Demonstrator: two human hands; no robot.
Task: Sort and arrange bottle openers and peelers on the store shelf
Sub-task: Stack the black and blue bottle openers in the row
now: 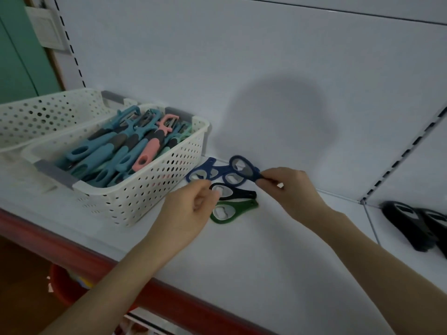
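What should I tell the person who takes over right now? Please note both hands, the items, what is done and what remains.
Right hand pinches a blue opener by its handle, above the shelf.
Left hand is at the black opener, at its head; grip unclear.
Two more blue openers and a green opener lie loose beside it.
Done: peelers are in the white basket.
Left: arrange the loose openers.

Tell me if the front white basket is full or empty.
Full: the basket is piled with blue and pink peelers to its rim.
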